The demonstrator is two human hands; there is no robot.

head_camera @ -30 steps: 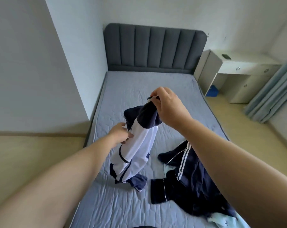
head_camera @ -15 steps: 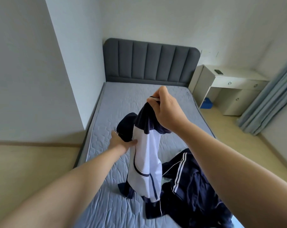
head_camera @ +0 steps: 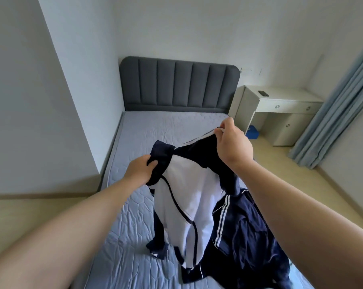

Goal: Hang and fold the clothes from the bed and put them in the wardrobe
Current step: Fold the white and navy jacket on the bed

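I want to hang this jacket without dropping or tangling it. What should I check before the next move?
1. Left hand grips the white and navy jacket: ok.
2. Right hand pinches its upper edge: ok.
3. Jacket clear of the mattress: not ok, its lower end seems to rest there.
4. Jacket free of the navy striped garment: cannot tell, they overlap.
5. Jacket hanging straight: not ok, bunched.
6. Hanger at hand: cannot tell, none in view.
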